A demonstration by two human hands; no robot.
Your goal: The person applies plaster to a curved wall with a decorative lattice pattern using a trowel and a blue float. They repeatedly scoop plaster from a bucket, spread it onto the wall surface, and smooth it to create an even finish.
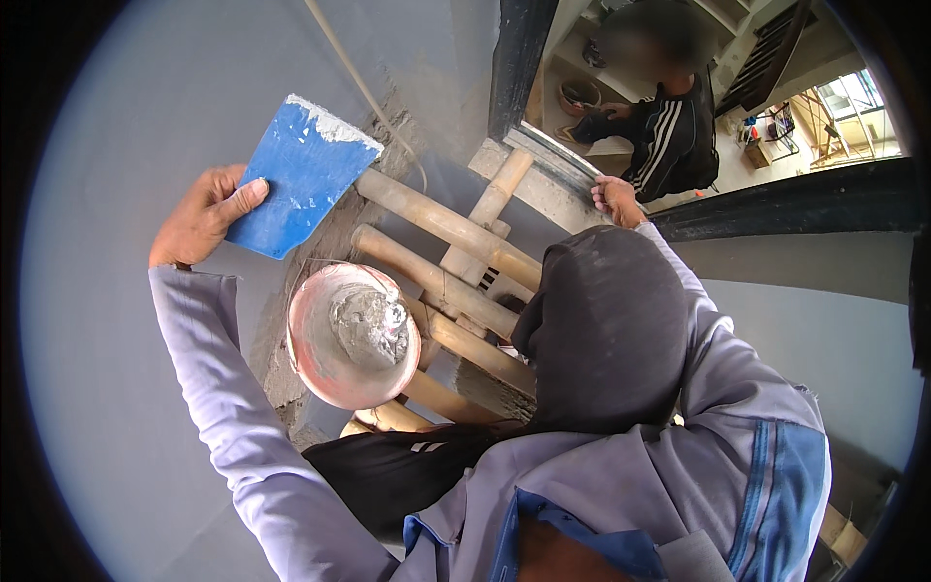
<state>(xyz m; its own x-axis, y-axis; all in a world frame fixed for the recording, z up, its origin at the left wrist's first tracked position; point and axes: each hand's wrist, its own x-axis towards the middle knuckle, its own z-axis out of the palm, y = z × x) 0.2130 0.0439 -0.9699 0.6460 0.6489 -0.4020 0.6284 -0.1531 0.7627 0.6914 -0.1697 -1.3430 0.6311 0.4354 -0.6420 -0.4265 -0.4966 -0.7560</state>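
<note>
My left hand (208, 213) is raised beside the grey wall, gripping a blue plastic plastering board (305, 175) between thumb and fingers. White plaster cakes the board's upper edge, and small specks dot its face. Below it stands a pinkish bucket (308, 344) with wet grey-white plaster (364, 320) inside; a pale lump sits at its right side. On the right, my arm stretches out to the opening, where my right hand (619, 199) has its fingers curled at the edge of the window frame (562, 160). Part of that grip is hidden from view.
Bamboo poles (451, 228), crossed and lashed, form a scaffold beneath me. My dark-clad knee (611, 330) covers part of them. A thin cable (349, 63) hangs along the wall. Beyond the opening sits another person (669, 136) near a bucket (579, 94) and a dark stair railing (766, 58).
</note>
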